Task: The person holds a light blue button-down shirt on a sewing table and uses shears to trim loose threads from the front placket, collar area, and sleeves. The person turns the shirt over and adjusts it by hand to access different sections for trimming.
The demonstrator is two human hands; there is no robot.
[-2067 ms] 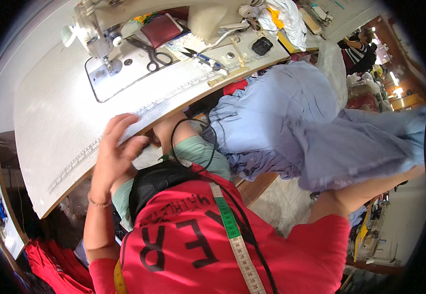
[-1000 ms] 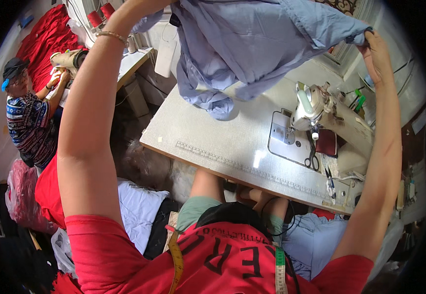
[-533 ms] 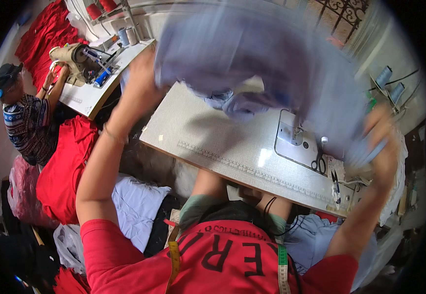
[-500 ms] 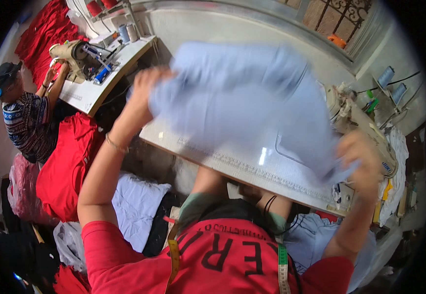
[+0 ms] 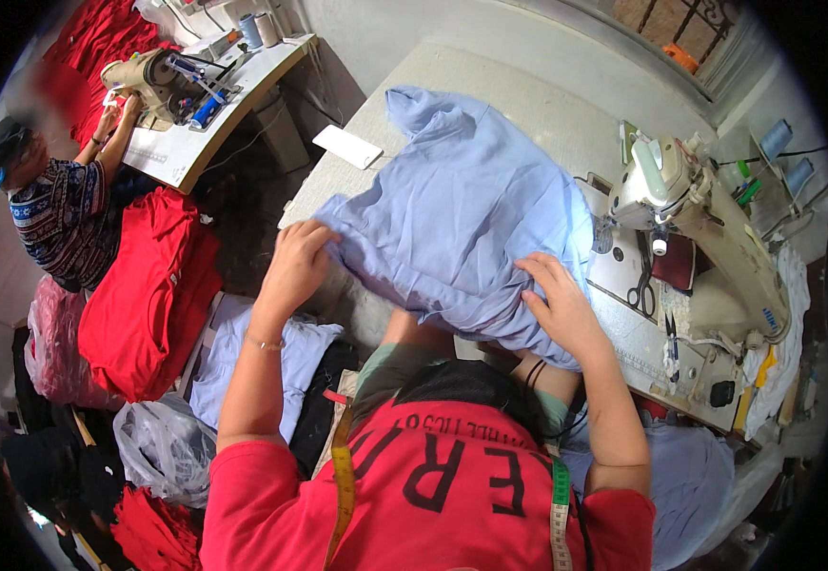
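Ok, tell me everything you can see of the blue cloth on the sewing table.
The light blue cloth looks thin and soft, wrinkled, its far end bunched. It lies loosely spread on the sewing table, its near edge reaching past the front. The left hand holds its left corner; the right hand touches its near right part.

Black scissors (image 5: 643, 276), red cloth pile (image 5: 147, 295), clear plastic bag (image 5: 162, 447), capped co-worker (image 5: 62, 224)

Black letters (image 5: 464, 480) on red shirt (image 5: 433, 535), numbered tape measure (image 5: 561, 487), blue-lettered sewing machine (image 5: 717, 233)
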